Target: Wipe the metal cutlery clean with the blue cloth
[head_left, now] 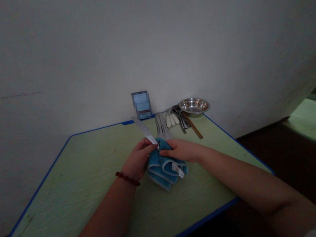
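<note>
Between my two hands is a table knife (145, 131), its blade pointing up and to the left. My left hand (138, 158), with a dark red bead bracelet at the wrist, grips the knife near the lower end of the blade. A blue cloth (162, 170) with pale edging and a white tag hangs folded below, wrapped about the knife's lower part, which it hides. My right hand (180, 150) is closed on the cloth, thumb pressed on it from the right. Just beyond the hands, several more table knives (162, 126) lie side by side.
Right of the knives lie white-handled forks (172, 120), dark metal cutlery (182, 120) and wooden chopsticks (194, 126). A shiny metal bowl (194, 106) stands at the back right corner. A blurred-out upright panel (142, 105) leans at the wall. The pale green table (80, 180) has blue edging.
</note>
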The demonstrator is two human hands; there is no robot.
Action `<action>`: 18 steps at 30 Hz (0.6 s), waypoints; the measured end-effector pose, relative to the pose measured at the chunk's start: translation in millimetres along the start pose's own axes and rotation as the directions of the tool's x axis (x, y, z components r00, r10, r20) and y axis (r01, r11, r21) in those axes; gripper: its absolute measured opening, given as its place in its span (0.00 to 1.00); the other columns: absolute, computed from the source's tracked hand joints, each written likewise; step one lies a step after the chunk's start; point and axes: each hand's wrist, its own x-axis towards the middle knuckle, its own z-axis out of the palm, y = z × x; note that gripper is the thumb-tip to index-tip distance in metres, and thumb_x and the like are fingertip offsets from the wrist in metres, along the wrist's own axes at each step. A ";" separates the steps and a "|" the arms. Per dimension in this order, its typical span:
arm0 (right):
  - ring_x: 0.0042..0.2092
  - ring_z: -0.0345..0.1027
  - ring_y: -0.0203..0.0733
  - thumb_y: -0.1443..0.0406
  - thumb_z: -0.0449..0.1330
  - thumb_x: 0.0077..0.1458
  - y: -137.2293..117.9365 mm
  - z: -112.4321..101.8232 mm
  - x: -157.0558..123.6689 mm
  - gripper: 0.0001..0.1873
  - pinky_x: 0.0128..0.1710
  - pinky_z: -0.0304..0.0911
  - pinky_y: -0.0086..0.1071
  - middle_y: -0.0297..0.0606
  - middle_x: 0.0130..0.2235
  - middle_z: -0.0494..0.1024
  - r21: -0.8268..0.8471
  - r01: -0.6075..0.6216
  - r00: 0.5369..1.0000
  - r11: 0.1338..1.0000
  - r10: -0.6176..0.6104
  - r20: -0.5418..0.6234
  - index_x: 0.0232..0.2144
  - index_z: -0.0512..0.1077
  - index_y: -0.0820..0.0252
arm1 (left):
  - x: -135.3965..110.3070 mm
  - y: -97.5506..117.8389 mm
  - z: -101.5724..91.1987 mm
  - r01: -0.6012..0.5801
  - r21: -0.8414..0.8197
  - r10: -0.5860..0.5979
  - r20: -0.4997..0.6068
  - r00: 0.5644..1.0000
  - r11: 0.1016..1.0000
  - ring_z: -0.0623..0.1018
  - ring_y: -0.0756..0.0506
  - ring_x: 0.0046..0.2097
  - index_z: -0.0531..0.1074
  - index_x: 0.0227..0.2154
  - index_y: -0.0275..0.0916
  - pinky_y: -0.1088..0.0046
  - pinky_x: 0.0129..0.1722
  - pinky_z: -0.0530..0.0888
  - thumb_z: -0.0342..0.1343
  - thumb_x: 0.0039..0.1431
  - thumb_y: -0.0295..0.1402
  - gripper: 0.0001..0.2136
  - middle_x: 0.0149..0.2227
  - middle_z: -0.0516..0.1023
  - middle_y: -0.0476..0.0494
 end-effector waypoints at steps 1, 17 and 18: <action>0.30 0.65 0.34 0.65 0.53 0.48 0.7 0.3 0.5 0.06 0.35 0.62 0.32 0.31 0.28 0.73 0.024 0.002 1.000 1.000 -0.001 -0.004 0.30 0.69 0.59 | 0.2 -0.3 0.3 -0.005 0.002 0.005 0.001 1.000 1.000 0.68 0.53 0.19 0.62 0.21 0.37 0.78 0.19 0.63 0.59 0.36 0.30 0.10 0.18 0.68 0.54; 0.26 0.66 0.33 0.64 0.54 0.48 4.6 -8.4 13.8 0.06 0.31 0.63 0.31 0.33 0.26 0.74 0.496 0.033 0.881 0.868 0.209 -0.424 0.27 0.68 0.61 | 3.1 -9.8 3.1 -0.341 0.398 0.468 -0.287 0.836 0.852 0.66 0.51 0.27 0.64 0.22 0.38 0.75 0.30 0.64 0.52 0.44 0.40 0.10 0.22 0.66 0.52; 0.26 0.66 0.33 0.64 0.54 0.47 4.4 -9.4 14.6 0.06 0.31 0.64 0.31 0.33 0.26 0.74 0.525 0.049 0.869 0.850 0.223 -0.443 0.27 0.68 0.62 | 3.8 -10.9 3.9 -0.325 0.381 0.443 -0.277 0.853 0.865 0.67 0.51 0.27 0.65 0.22 0.37 0.75 0.30 0.64 0.52 0.44 0.40 0.10 0.22 0.66 0.52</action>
